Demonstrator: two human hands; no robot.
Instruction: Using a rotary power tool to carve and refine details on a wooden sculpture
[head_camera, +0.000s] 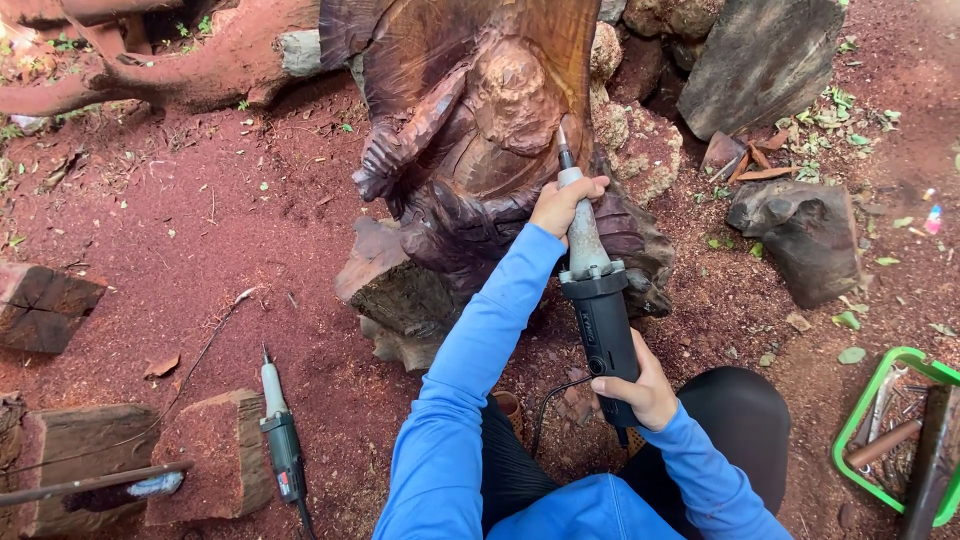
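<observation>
Gripping the die grinder with left hand closed on its neck and right hand closed on its body, bit at the far, dark wood carving, figure shaped, base rough.

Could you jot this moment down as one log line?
left hand: grips grinder neck | right hand: holds grinder body | bit: at wood carving | spare grinder: on ground
</observation>
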